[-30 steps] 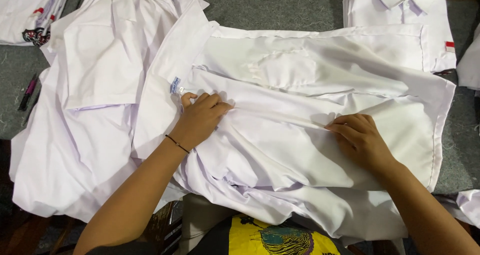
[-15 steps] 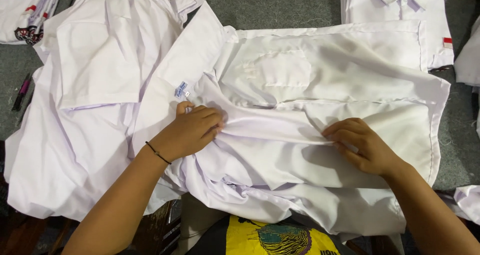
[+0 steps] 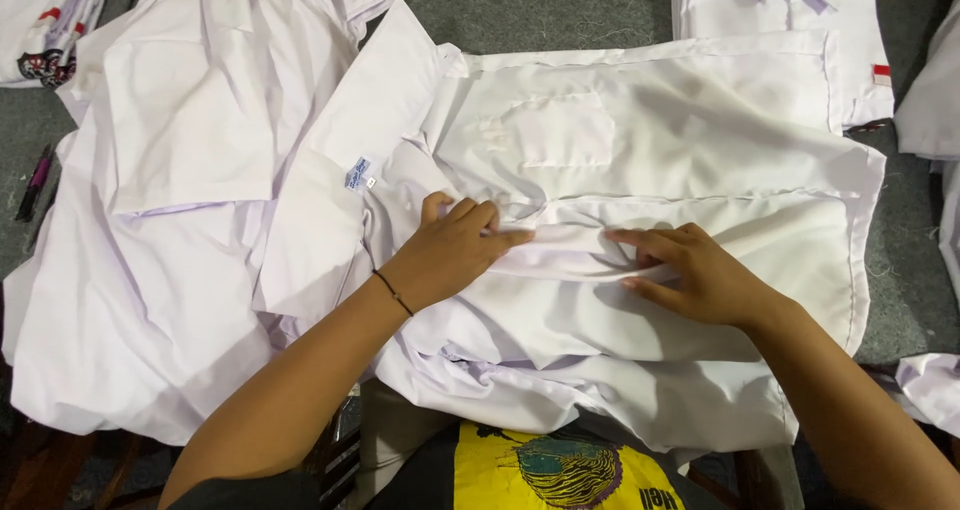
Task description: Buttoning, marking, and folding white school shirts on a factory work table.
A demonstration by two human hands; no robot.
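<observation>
A white shirt (image 3: 650, 140) lies spread front-up on the grey surface, its chest pocket (image 3: 555, 130) facing me and its collar with a small blue label (image 3: 357, 174) at the left. My left hand (image 3: 450, 250) presses flat on the shirt's front placket near the collar, a thin dark band on its wrist. My right hand (image 3: 690, 275) rests just to the right, fingers on the same folded strip of cloth (image 3: 570, 250). The two hands' fingertips nearly meet along that fold.
A pile of other white shirts (image 3: 180, 170) lies at the left, partly under the spread one. Folded white shirts (image 3: 790, 20) sit at the top right, one with a red tag. More white cloth (image 3: 935, 390) lies at the right edge. My yellow printed top (image 3: 560, 465) shows at the bottom.
Both hands have moved towards each other along the shirt's front; the right hand slid left from the shirt's right part, and the cloth between them is now flatter.
</observation>
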